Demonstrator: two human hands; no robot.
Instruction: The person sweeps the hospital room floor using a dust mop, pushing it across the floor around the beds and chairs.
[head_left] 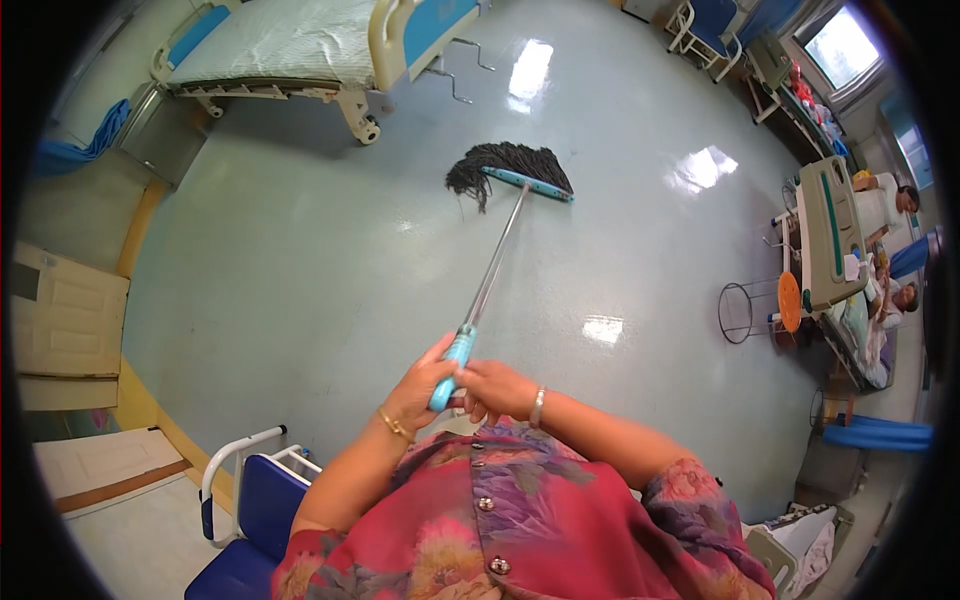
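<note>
A mop (497,260) slants away from me across the middle of the view, with a metal pole and a light blue grip. Its dark, stringy head (507,165) hangs from a blue bar and lies spread on the shiny floor. My left hand (425,378) is closed around the blue grip and wears a gold bracelet at the wrist. Close against it, my right hand (492,388) also grips the handle end, its fingers partly curled out of sight below. A silver band circles that wrist.
A wheeled bed (372,115) with crank handles stands far left. Blue chairs (275,500) are at the near left. Right: an orange stool (789,302), a wire ring frame (736,313) and another bed (832,235) with two people beside or on it. A cream door (75,320) edges the left.
</note>
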